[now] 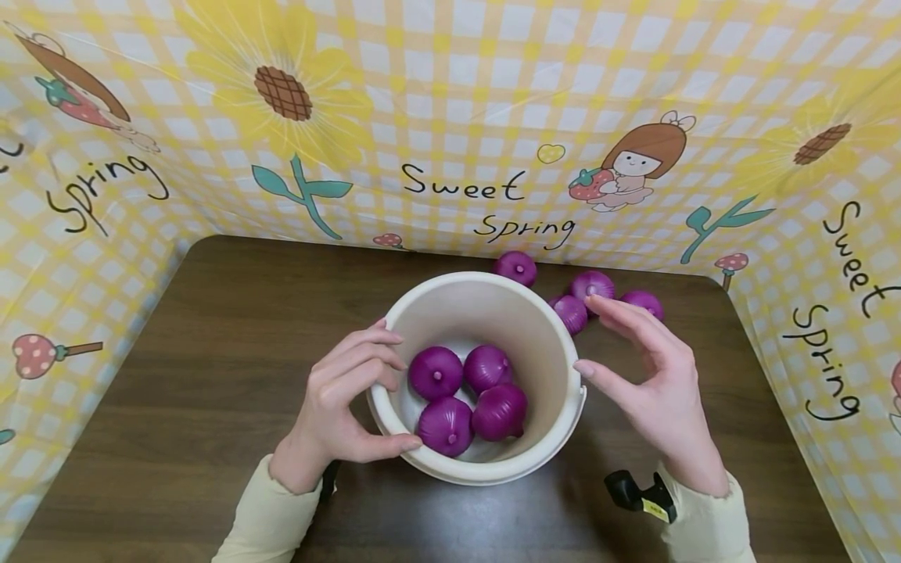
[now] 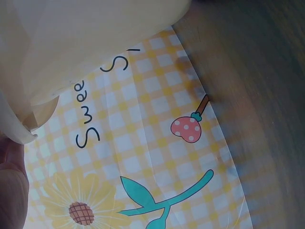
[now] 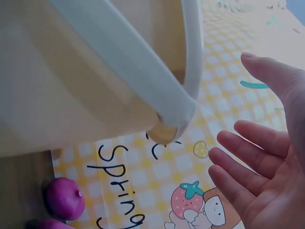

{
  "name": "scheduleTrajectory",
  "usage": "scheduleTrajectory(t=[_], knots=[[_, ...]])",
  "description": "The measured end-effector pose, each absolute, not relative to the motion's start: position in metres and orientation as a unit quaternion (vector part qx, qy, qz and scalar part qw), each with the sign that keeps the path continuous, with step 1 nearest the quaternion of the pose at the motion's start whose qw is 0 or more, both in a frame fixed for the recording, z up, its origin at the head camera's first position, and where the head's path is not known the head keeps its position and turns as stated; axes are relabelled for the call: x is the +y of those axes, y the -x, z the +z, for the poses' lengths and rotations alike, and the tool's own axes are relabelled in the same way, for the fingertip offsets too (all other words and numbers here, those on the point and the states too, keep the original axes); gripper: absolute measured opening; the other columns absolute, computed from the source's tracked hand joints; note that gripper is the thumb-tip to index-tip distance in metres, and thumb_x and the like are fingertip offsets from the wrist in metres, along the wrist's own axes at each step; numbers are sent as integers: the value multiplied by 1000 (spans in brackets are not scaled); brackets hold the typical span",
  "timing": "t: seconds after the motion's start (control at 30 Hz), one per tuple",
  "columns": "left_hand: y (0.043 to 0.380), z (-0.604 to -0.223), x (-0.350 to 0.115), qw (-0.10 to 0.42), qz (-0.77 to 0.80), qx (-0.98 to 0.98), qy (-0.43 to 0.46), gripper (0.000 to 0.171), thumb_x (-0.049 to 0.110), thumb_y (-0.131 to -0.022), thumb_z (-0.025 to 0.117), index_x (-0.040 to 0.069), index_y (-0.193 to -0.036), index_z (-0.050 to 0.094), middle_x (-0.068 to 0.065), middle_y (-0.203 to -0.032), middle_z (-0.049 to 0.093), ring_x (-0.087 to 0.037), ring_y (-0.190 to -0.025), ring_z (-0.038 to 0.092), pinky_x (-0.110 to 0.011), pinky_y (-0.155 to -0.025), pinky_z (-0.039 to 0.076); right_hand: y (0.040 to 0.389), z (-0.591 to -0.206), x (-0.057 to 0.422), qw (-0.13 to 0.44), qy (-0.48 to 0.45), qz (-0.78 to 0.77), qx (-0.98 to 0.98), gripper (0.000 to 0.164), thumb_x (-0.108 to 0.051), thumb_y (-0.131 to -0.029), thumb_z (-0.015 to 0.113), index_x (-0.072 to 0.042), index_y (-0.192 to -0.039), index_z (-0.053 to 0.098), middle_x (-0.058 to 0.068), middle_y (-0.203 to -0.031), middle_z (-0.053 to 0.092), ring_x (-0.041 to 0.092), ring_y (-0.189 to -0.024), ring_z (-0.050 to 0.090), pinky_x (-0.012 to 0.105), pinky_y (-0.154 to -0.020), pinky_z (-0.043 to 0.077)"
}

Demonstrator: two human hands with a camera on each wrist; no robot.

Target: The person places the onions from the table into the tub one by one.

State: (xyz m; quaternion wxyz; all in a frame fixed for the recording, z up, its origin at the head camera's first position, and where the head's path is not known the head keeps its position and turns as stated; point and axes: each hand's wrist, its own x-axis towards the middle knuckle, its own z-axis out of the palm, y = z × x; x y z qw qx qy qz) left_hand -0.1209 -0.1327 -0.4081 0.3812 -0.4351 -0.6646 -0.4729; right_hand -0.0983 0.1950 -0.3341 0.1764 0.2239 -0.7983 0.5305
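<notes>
A cream bucket [image 1: 486, 472] stands before me with several purple onions [image 1: 445, 426] lying at its bottom. My left hand [image 1: 352, 395] holds its left rim, the fingers reaching over the edge and the thumb on the near-left part. Beside the right rim, my right hand [image 1: 655, 375] is held with its fingers extended and spread, nothing in it. The right thumb tip is right by the rim in the head view, while the right wrist view shows the hand apart from the bucket wall [image 3: 86, 105]. Only a bit of the left hand [image 2: 13, 191] shows in the left wrist view.
Behind and right of the bucket, several more purple onions lie on the dark wooden table [image 1: 211, 352], one onion [image 1: 516, 268] near the back edge. A yellow-checked cloth [image 1: 450, 102] printed with flowers rises around the table's back and sides.
</notes>
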Motion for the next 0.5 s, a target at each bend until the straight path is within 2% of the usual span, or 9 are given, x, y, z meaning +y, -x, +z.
scheduleTrajectory(t=[0.27, 0.5], knots=[[123, -413, -134, 379, -473, -663, 439, 51, 48, -77, 84, 4, -74, 59, -13, -84, 66, -41, -91, 64, -61, -101, 49, 113, -358, 216, 182, -176, 537, -805, 65, 20, -75, 79, -1, -135, 63, 18, -133, 63, 27, -123, 59, 32, -107, 46], [124, -414, -136, 376, -472, -666, 438, 51, 49, -76, 85, 5, -74, 59, -14, -85, 67, -40, -92, 64, -61, -101, 49, 124, -367, 225, 198, -144, 550, -798, 55, 15, -83, 75, 2, -135, 62, 19, -133, 63, 24, -123, 60, 29, -106, 47]])
